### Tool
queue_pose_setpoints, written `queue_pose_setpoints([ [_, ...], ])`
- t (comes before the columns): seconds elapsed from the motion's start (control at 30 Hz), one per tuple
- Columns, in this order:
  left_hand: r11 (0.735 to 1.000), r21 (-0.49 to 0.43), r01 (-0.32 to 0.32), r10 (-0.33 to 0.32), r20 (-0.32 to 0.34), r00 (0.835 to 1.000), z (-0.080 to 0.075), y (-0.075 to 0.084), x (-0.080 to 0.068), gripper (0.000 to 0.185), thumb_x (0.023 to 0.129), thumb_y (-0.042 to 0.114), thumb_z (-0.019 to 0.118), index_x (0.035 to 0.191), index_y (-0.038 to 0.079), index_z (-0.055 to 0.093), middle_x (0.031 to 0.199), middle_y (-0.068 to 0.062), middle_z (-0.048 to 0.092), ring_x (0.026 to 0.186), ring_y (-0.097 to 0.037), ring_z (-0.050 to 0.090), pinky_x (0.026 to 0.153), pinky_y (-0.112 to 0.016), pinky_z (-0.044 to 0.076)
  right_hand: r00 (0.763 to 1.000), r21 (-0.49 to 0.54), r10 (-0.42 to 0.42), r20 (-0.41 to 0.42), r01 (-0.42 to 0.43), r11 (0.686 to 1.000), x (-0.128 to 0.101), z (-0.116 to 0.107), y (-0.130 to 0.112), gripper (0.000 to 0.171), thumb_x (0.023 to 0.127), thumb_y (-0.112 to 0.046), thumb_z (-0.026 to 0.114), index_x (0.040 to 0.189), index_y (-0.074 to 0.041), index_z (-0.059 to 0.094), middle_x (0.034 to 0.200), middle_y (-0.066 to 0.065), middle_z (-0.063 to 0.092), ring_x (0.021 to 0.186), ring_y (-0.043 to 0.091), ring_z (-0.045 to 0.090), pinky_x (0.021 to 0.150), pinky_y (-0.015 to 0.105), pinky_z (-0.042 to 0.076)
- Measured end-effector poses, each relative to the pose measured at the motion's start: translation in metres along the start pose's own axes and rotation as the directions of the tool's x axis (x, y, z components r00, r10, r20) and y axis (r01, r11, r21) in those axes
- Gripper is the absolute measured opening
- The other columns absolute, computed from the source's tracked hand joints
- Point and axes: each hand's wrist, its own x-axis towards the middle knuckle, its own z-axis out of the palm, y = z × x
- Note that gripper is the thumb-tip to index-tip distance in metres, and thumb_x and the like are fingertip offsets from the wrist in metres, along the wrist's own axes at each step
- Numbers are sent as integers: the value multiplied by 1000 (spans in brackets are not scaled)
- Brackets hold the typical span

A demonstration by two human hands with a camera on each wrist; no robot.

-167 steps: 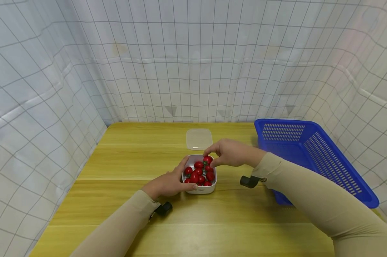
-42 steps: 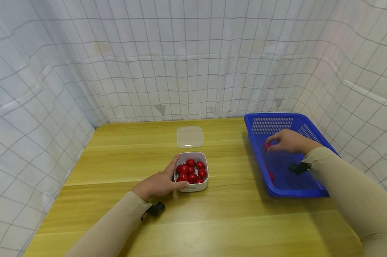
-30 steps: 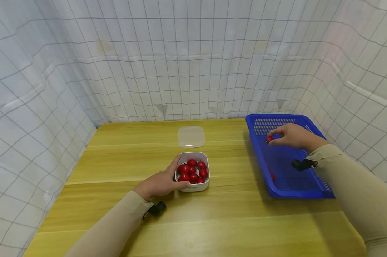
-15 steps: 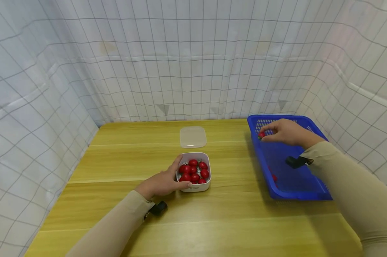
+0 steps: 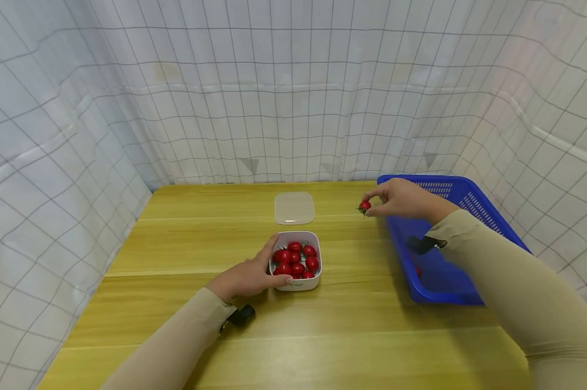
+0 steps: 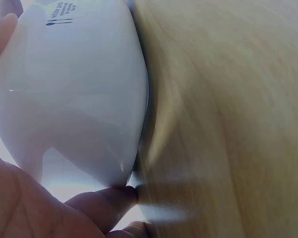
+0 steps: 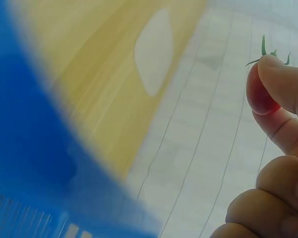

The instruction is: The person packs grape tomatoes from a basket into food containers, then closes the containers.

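Note:
Between the thumb and index finger of my right hand [image 5: 401, 199] is a cherry tomato [image 5: 365, 206] with a green stalk. The hand is just past the blue basket's left rim, above the table; the right wrist view shows the tomato [image 7: 261, 91] pinched, other fingers curled. My left hand [image 5: 251, 275] grips a white square container [image 5: 297, 285] on its left side, thumb at the front rim. Several cherry tomatoes [image 5: 297, 269] lie in that container. In the left wrist view the container's wall [image 6: 74, 94] fills much of the picture, with printed lettering.
A blue perforated basket [image 5: 404, 254] stands on the right of the wooden table [image 5: 293, 346]; a bit of red shows inside, partly hidden by its wall. Behind the container lies a clear square lid [image 5: 294, 207]. A white checked curtain [image 5: 293, 119] hangs around the table.
Earlier my right hand was at the white container, then inside the basket with a tomato. It has since moved left over the rim, carrying a cherry tomato. My left hand stays on the container.

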Motion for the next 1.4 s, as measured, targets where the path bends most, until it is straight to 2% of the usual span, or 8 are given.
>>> queue_pose_setpoints([
  [0.1,1000,-6,-1,1,3,1000,0,0,1,116,91,61,72,171,26,-4,174,-13,24,154,-41,37,123,-64,30,999,2,-35,22,35,999,10,6,-14,19,95,-32,79,113,-25,81,63,-8,39,57,10,36,56,28,32],
  [0.2,1000,-14,4,-4,4,1000,0,1,1,116,90,61,73,171,27,-3,174,-13,26,152,-41,40,120,-61,38,997,4,-50,66,50,999,19,13,-29,20,95,-33,79,114,-26,80,66,-8,40,59,11,37,56,28,31],
  [0.3,1000,-16,10,-9,5,1000,0,1,1,115,91,60,73,171,27,-3,174,-13,25,152,-42,39,120,-60,37,991,-1,-61,115,62,998,28,22,-44,24,95,-35,79,116,-25,78,68,-7,43,60,12,39,56,28,31],
  [0.57,999,-31,20,-19,11,1000,0,3,-1,114,92,59,73,171,28,-3,174,-14,26,151,-43,40,120,-62,36,982,-49,-101,160,110,993,46,42,-72,24,95,-36,79,116,-26,78,68,-7,48,64,12,45,59,28,33],
  [0.83,999,-27,24,-24,11,1000,0,2,-1,115,92,60,73,171,29,-4,173,-16,27,150,-43,42,119,-62,37,968,6,-148,202,150,989,51,54,-83,20,95,-34,79,113,-26,78,67,-7,49,62,10,45,57,26,35],
  [1.13,999,-18,26,-26,9,1000,0,5,-2,114,92,60,72,171,28,-4,173,-18,27,150,-45,42,119,-64,37,963,40,-173,206,169,985,51,60,-86,20,95,-30,80,113,-23,78,66,-5,48,59,8,43,55,25,35],
  [1.4,1000,-22,23,-22,9,1000,0,4,-1,115,92,60,73,171,27,-4,173,-17,27,150,-44,42,120,-64,36,959,43,-176,221,170,984,49,60,-87,30,95,-29,79,124,-20,77,65,-7,47,60,9,43,56,25,35],
])
